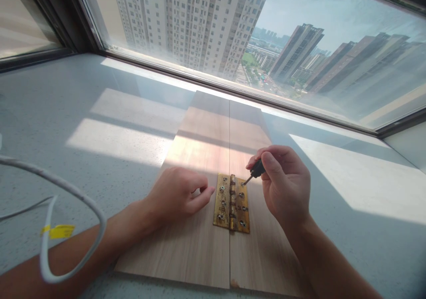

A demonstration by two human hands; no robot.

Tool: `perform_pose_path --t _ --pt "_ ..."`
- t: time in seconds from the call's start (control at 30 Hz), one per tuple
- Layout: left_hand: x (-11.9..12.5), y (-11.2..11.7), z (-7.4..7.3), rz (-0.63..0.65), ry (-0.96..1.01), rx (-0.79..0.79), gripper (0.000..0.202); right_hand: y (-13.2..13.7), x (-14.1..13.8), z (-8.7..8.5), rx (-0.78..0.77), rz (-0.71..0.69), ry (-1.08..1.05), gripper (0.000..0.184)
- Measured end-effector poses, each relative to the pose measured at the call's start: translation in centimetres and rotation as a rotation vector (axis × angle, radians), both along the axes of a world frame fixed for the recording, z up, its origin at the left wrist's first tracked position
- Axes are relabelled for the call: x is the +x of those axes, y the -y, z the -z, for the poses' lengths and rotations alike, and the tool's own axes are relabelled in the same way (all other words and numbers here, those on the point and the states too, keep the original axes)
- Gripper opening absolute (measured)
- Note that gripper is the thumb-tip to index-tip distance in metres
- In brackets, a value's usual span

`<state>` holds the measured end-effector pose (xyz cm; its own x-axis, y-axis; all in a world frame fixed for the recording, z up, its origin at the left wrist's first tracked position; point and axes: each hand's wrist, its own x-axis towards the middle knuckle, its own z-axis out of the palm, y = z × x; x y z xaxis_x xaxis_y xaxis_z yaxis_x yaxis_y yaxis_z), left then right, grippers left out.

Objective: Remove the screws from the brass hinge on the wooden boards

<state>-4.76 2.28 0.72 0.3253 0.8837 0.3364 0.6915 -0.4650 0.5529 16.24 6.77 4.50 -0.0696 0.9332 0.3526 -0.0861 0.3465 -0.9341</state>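
Head view, hinge (232, 204) between left hand (178, 195), right hand (282, 181)

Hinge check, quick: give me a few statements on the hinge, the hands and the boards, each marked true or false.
1. The brass hinge lies across the seam between two wooden boards. True.
2. The right hand holds a screwdriver with its tip at the hinge's right leaf. True.
3. The left hand holds a hammer. False: it holds no tool and rests on the left board, fingertips at the hinge's left edge.
4. The hinge stands folded upright. False: it lies open and flat.
5. A white cable lies left of the boards. True.
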Motion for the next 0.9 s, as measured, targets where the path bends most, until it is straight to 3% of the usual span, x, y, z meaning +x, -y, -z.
perform_pose_path --t 0.1,0.23,0.4,0.5,0.6,0.67,0.77,0.83,0.9 --pt "0.0 0.0 0.0 0.005 -0.01 -0.006 0.036 0.5 -0.6 0.2 -0.019 0.047 -0.014 0.011" --pt "-0.1 0.0 -0.1 0.009 -0.008 -0.024 0.035 1.0 -0.8 0.0 -0.028 -0.079 -0.065 0.015" --pt "-0.1 0.1 -0.1 0.012 0.003 -0.038 0.034 0.0 1.0 -0.9 -0.136 -0.43 -0.068 0.038" --pt "-0.1 0.1 -0.1 0.015 -0.003 -0.04 0.035 -1.1 1.7 -1.1 -0.18 -0.502 -0.107 0.026" --pt "-0.1 0.2 -0.1 0.023 -0.003 -0.043 0.036 -1.7 1.7 -0.9 -0.148 -0.372 -0.096 0.006" --pt "-0.1 0.1 -0.1 0.03 0.001 -0.039 0.036 -1.6 1.6 -1.0 -0.06 -0.262 0.117 0.007" --pt "-0.1 0.1 0.1 0.025 0.003 -0.007 0.034 -1.1 2.0 -2.0 0.105 0.006 0.746 0.017" --pt "-0.1 0.1 0.2 0.017 0.009 0.025 0.034 -0.7 2.4 -3.0 0.12 0.192 1.144 0.031" --pt "-0.1 0.1 0.2 0.024 0.007 0.031 0.034 -0.4 2.8 -4.0 0.057 0.295 1.397 0.046"
